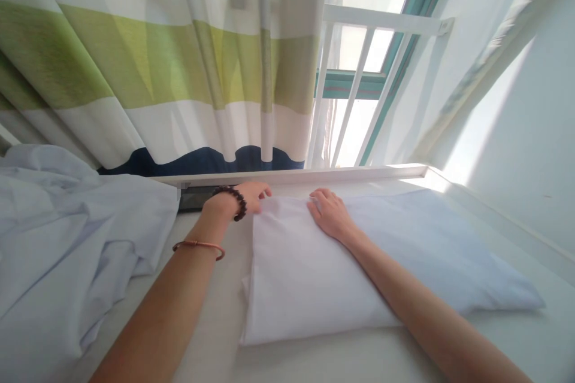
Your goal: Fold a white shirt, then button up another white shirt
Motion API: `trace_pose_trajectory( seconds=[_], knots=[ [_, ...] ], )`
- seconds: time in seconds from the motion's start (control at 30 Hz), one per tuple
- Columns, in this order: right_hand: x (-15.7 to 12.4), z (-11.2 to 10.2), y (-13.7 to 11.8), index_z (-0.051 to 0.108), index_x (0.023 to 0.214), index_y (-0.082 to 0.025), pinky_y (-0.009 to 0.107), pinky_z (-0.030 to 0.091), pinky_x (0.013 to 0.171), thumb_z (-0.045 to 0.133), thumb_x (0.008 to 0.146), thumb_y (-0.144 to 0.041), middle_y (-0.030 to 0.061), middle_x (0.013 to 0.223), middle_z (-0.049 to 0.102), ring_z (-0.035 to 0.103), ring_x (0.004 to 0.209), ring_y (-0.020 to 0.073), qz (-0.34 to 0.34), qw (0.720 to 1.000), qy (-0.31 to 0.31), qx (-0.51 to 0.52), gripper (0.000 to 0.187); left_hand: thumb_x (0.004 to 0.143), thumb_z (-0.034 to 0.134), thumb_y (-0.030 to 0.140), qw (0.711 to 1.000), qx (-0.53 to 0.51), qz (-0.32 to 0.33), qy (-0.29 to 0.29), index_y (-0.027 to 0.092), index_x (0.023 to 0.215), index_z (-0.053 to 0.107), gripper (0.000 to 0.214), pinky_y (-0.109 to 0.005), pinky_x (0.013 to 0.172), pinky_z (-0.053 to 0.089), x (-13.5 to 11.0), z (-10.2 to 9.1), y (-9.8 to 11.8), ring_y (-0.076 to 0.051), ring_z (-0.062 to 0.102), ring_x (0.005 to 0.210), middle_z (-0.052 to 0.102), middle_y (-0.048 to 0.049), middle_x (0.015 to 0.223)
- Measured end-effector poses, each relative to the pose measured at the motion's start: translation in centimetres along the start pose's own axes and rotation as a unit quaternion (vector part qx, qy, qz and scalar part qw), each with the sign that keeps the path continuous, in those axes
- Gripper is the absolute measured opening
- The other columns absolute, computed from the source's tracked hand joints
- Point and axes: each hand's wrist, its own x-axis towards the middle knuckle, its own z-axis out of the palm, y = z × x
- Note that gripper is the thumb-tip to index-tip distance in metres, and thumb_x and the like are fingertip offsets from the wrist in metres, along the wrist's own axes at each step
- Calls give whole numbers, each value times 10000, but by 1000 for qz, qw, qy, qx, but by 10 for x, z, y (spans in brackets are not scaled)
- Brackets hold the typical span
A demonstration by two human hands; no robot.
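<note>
A white pillow [314, 275] lies on the bed's pale sheet [215, 335], its far edge close to the white bed rail [296, 176]. My left hand [249, 196] reaches to the pillow's far left corner, fingers curled at the corner's edge; a dark bead bracelet and a thin copper bangle sit on that arm. My right hand [330, 214] rests palm down on the pillow's top near its far edge, fingers bent and pressed into the cloth.
A crumpled pale blue blanket [67, 239] is heaped at the left. A striped white, green and navy curtain [171, 66] hangs behind the rail. A barred window [359, 84] is at the back and a white wall [530, 149] bounds the right.
</note>
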Motion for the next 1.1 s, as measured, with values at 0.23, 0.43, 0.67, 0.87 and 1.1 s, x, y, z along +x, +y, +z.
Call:
trace_pose_trajectory(
  seconds=[0.23, 0.43, 0.67, 0.87, 1.1],
  knots=[
    [0, 5, 5, 539, 1226, -118, 390, 353, 982, 430, 927, -343, 156, 1224, 581, 508, 1136, 289, 68, 997, 26, -24, 390, 826, 397, 12, 989, 121, 30, 84, 57, 1164, 595, 395, -436, 1055, 318, -3, 39, 76, -318, 381, 1285, 534, -201, 1299],
    [-3, -11, 27, 530, 1262, -111, 347, 314, 1029, 371, 942, -260, 146, 1298, 566, 480, 1213, 249, 84, 995, 1, -47, 388, 953, 332, 237, 985, 147, 22, 91, 76, 1404, 410, 484, -439, 1167, 111, -2, 84, 102, -270, 203, 1427, 325, -147, 1514],
    [-41, -38, 109, 352, 1451, -123, 442, 160, 1140, 209, 979, -468, 102, 1535, 303, 227, 1419, 260, 177, 980, -57, -77, 601, 958, 190, 470, 987, 141, 21, 71, 138, 1492, 257, 631, -445, 1177, 65, 4, 92, 85, -215, 149, 1447, 203, -35, 1556],
    [-77, -70, 179, 313, 1473, -189, 417, 135, 1160, 249, 979, -459, 75, 1564, 224, 171, 1437, 217, 204, 970, -76, -109, 567, 933, 206, 479, 985, 155, 22, 72, 141, 1492, 258, 655, -422, 1178, 79, 8, 91, 82, -203, 156, 1446, 208, -25, 1552],
    [-113, -88, 219, 290, 1471, -97, 435, 168, 1151, 231, 981, -376, 151, 1554, 229, 148, 1439, 251, 254, 959, -63, -106, 568, 871, 157, 503, 982, 171, -10, 77, 132, 1490, 260, 728, -401, 1180, 130, -16, 93, 45, -209, 188, 1436, 214, -1, 1533]
  ],
)
